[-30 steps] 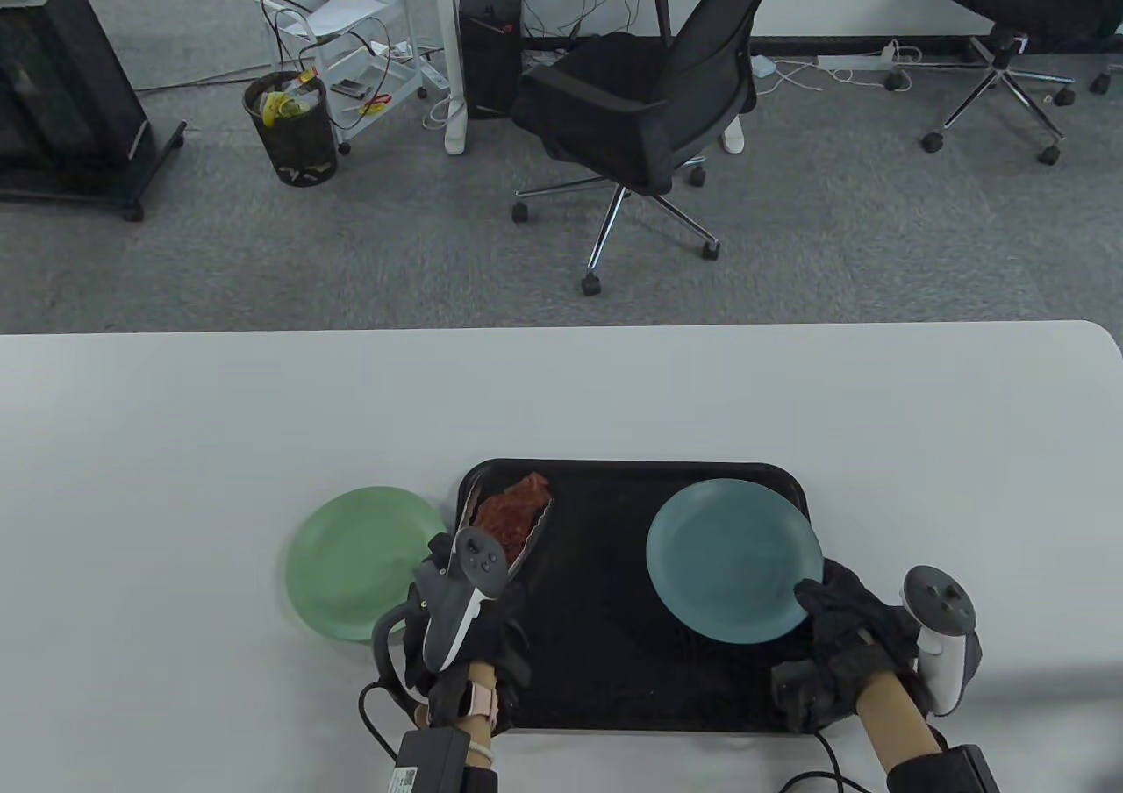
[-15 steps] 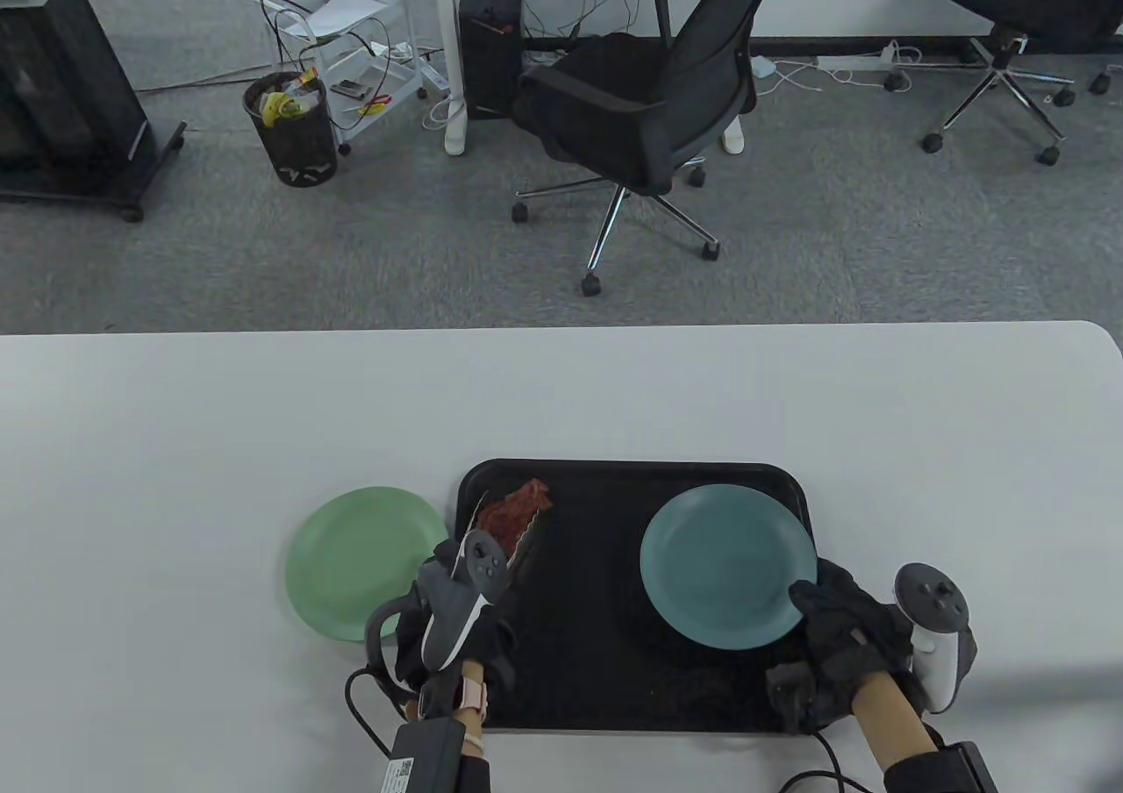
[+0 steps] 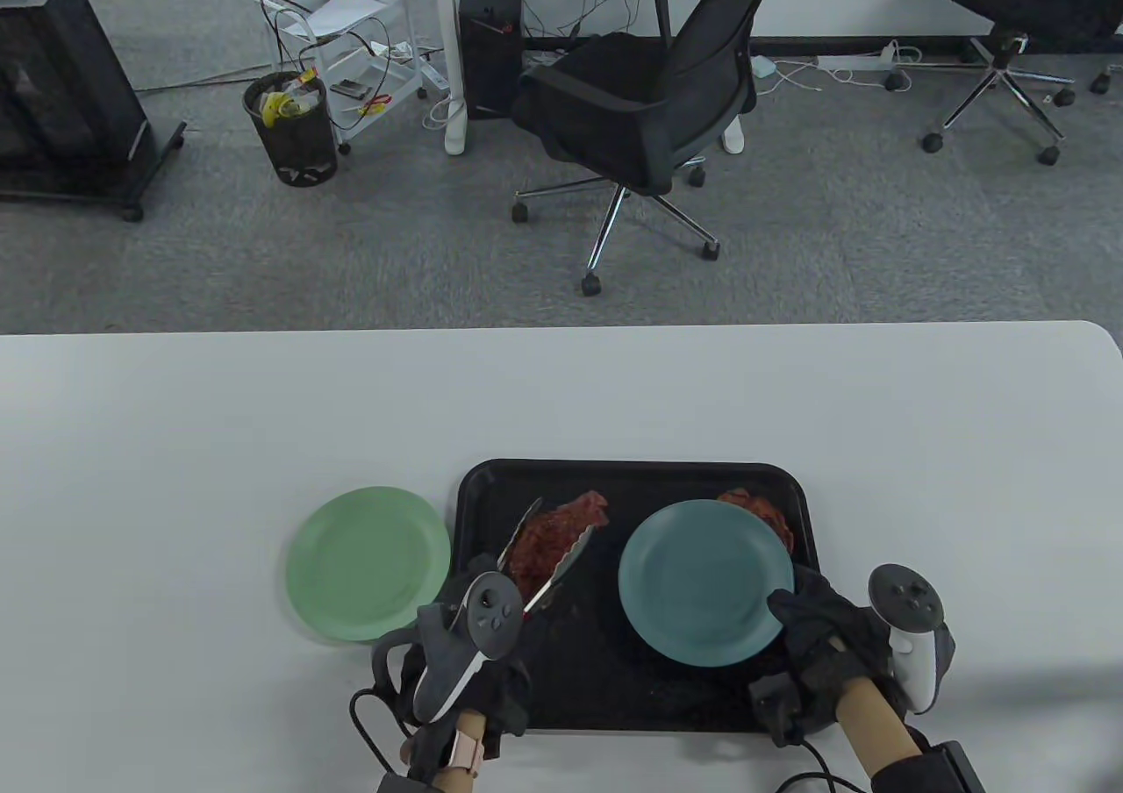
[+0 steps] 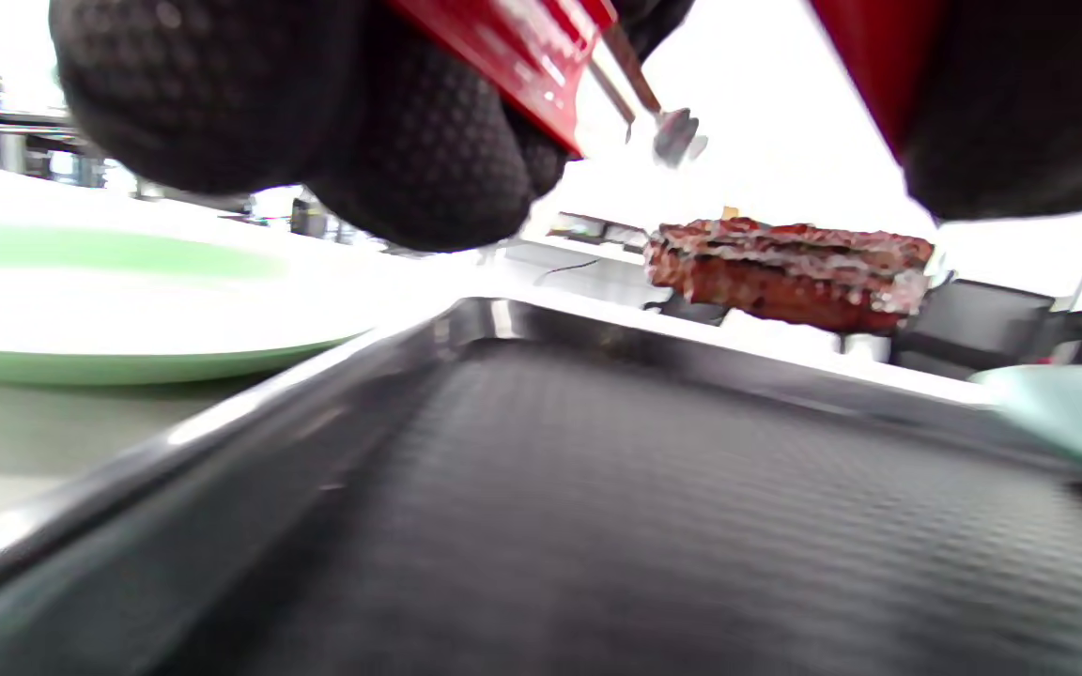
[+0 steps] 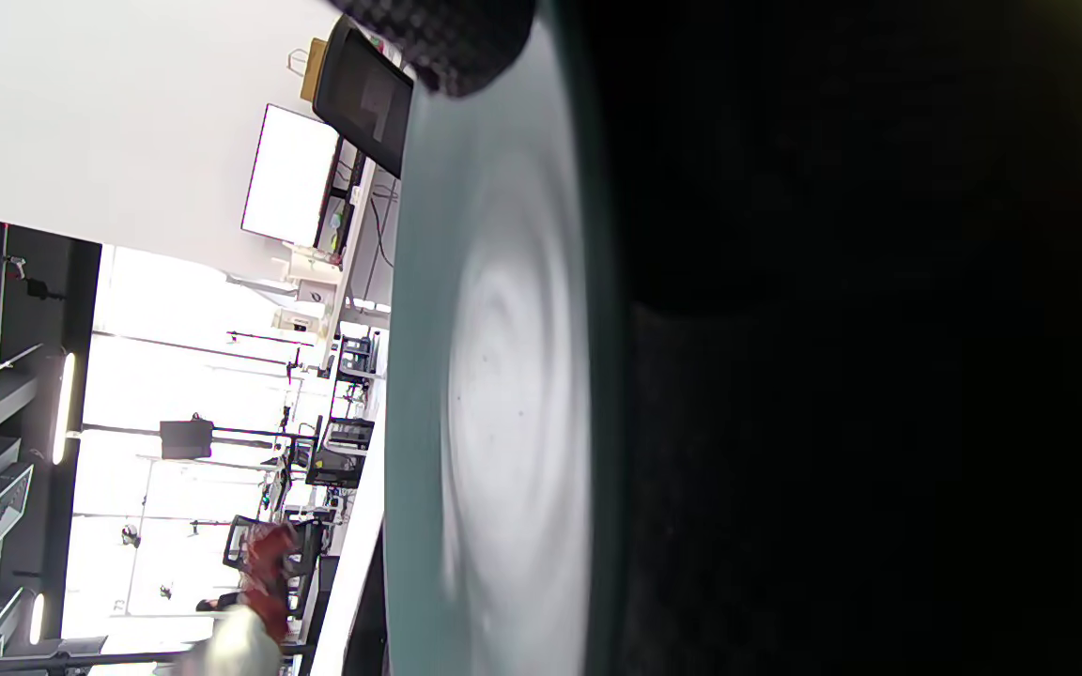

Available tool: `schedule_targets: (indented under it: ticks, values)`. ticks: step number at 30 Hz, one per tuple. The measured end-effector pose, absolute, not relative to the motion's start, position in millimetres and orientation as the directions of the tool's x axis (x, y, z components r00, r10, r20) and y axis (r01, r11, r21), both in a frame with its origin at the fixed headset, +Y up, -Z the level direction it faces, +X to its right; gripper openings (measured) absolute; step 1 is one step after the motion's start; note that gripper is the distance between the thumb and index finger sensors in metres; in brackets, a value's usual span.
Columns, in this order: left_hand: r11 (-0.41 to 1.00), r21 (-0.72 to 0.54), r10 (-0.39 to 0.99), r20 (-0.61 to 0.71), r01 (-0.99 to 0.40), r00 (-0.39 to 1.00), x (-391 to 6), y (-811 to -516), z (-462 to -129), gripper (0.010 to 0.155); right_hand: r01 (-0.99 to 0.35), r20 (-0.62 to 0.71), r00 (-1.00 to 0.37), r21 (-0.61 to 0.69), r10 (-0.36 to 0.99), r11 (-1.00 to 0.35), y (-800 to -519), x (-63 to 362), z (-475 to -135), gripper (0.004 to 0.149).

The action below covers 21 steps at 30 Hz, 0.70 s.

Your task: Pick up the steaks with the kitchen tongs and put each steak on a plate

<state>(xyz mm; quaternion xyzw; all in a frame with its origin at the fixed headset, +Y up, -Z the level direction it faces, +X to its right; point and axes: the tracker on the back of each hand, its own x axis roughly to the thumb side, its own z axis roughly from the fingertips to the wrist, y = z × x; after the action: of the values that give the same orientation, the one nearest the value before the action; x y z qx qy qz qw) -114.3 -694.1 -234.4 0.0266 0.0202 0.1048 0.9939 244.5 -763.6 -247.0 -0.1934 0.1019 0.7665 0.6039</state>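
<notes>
My left hand (image 3: 500, 679) grips red-handled metal tongs (image 3: 548, 565) that clamp a brown steak (image 3: 557, 534). In the left wrist view this steak (image 4: 785, 272) hangs clear above the black tray (image 4: 597, 526). My right hand (image 3: 811, 631) grips the near right rim of a teal plate (image 3: 706, 578) and holds it over the tray (image 3: 632, 477); its thumb (image 5: 447, 28) lies on the plate's (image 5: 503, 376) top face. The held steak is just left of the teal plate. A second steak (image 3: 759, 508) lies on the tray behind that plate, partly hidden.
A green plate (image 3: 368, 565) rests on the white table (image 3: 175, 442) just left of the tray; its rim (image 4: 81, 361) also shows in the left wrist view. Office chairs, a bin and a cart stand on the floor beyond the table's far edge.
The tongs have swung right with the steak, from the tray's left end toward the teal plate. My right hand drew the teal plate left and nearer, uncovering a second steak behind it.
</notes>
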Motion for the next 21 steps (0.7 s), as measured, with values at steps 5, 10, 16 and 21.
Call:
schedule_targets:
  ticks: [5, 10, 16, 21]
  values:
    - [0.965, 0.031, 0.253, 0.140, -0.260, 0.957, -77, -693, -224, 0.092, -0.970, -0.422, -0.196, -0.047, 0.885, -0.238, -764, 241, -246, 0.056]
    - [0.981, -0.003, 0.190, 0.218, -0.194, 0.957, -46, -698, -221, 0.092, -0.980, -0.417, -0.166, -0.031, 0.894, -0.197, -767, 239, -246, 0.056]
    - [0.988, -0.039, 0.151, 0.221, -0.146, 0.963, -35, -709, -226, 0.092, -0.988, -0.397, -0.144, 0.001, 0.906, -0.156, -771, 238, -249, 0.055]
    - [0.983, -0.101, 0.174, 0.202, -0.156, 0.964, -39, -714, -229, 0.094, -0.985, -0.400, -0.168, 0.040, 0.901, -0.166, -770, 236, -249, 0.055]
